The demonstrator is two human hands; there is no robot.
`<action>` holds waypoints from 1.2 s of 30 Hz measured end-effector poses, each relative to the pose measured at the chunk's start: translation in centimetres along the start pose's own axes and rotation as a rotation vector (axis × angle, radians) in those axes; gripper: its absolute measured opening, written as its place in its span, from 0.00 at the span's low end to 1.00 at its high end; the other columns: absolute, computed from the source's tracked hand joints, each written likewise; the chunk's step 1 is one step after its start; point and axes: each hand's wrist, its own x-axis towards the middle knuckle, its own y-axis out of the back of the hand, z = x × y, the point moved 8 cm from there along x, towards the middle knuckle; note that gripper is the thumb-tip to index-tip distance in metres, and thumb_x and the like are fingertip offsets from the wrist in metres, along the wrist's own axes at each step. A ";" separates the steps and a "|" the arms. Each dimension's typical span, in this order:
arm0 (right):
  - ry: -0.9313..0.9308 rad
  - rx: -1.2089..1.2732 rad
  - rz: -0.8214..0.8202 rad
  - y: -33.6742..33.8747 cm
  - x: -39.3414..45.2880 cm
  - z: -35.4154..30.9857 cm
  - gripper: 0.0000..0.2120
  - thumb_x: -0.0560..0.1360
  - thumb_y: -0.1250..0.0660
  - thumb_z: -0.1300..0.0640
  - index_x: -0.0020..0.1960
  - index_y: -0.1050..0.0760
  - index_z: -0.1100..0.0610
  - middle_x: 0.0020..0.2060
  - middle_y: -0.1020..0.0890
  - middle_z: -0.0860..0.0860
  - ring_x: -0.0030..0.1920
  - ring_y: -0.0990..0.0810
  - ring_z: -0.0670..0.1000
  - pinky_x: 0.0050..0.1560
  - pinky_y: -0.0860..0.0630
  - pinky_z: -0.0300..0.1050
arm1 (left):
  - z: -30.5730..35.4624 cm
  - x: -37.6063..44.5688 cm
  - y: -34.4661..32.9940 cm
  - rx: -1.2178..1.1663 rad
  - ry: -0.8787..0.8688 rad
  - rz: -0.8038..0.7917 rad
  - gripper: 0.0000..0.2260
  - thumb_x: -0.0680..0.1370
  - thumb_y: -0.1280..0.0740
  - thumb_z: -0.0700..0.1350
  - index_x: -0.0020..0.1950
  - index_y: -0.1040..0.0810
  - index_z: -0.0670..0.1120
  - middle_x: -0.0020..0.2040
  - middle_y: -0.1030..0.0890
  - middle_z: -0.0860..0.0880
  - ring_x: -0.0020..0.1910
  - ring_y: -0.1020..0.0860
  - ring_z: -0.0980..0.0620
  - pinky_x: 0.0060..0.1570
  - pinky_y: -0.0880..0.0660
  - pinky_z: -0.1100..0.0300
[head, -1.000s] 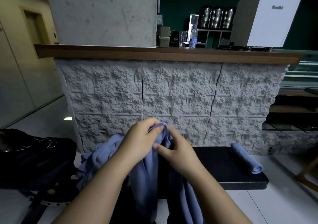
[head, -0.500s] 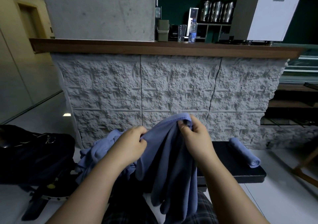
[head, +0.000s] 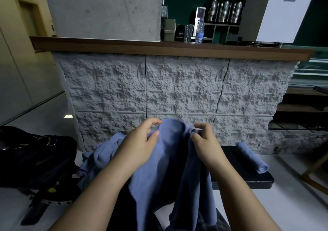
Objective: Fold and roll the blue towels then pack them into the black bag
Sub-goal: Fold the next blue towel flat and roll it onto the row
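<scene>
Well, here is what I see, left to right.
Room: pale glossy floor (head: 44, 117), a rough stone-faced bar (head: 177, 92) with a wooden top ahead of me.
Black bag (head: 35, 158): on the floor at far left, beside the heap.
Towel heap (head: 99, 156): loose blue towels, crumpled, between the bag and my left arm.
Left hand (head: 136, 145): fingers curled, thumb and forefinger pinching the towel's upper edge.
Held towel (head: 170, 159): raised between both hands, hanging over my lap and hiding much of the desk.
Right hand (head: 205, 143): fingers bent, pinching the opposite bunched edge.
Desk (head: 248, 179): low, black.
Rolled towel (head: 252, 157): lying on the desk's right end.
</scene>
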 end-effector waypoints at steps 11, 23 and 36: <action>0.164 0.205 -0.262 -2.9 -2.0 -2.4 0.12 0.75 0.34 0.66 0.51 0.33 0.52 0.42 0.20 0.52 0.42 0.25 0.49 0.47 0.29 0.47 | 2.5 -0.8 -2.5 0.043 -0.008 -0.124 0.02 0.78 0.37 0.48 0.50 0.28 0.54 0.29 0.31 0.55 0.31 0.31 0.59 0.32 0.36 0.64; 0.083 0.132 -0.186 -1.6 -1.6 -0.6 0.12 0.72 0.28 0.58 0.36 0.31 0.55 0.27 0.29 0.47 0.28 0.33 0.45 0.28 0.36 0.36 | 0.4 0.4 0.8 -0.579 0.190 0.139 0.07 0.73 0.36 0.46 0.39 0.24 0.58 0.36 0.23 0.47 0.39 0.28 0.50 0.44 0.33 0.53; 0.008 0.207 0.072 3.5 -0.2 2.6 0.23 0.72 0.29 0.60 0.28 0.41 0.52 0.21 0.39 0.46 0.25 0.42 0.44 0.24 0.44 0.37 | -3.3 -0.1 3.0 -0.735 0.416 0.468 0.06 0.80 0.40 0.41 0.45 0.26 0.49 0.42 0.21 0.48 0.44 0.23 0.49 0.48 0.26 0.52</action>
